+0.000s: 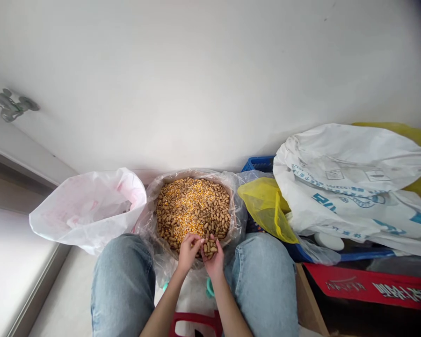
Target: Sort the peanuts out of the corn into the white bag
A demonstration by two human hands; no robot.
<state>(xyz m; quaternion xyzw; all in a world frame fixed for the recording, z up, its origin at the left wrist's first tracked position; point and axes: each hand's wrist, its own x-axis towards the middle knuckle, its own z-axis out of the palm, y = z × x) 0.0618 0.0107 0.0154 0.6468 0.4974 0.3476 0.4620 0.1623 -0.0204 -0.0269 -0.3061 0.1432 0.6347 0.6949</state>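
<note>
A round container lined with a clear plastic bag (237, 206) stands between my knees, full of unshelled peanuts (217, 203) and loose yellow corn kernels (187, 199). At its near rim, my right hand (214, 263) is cupped palm up around a small heap of peanuts (209, 247). Just beside it is my left hand (188, 252), its thumb and fingertips drawn together near the edge of that heap. Whatever lies between those fingertips is too small to make out.
A white woven sack (87, 206) stands open on the left. To the right, a blue crate (261, 164) carries a yellow mesh bag (266, 201) and a printed white sack (344, 187). A red-flapped cardboard box (358, 283) sits in front. Behind everything rises a white wall (182, 84).
</note>
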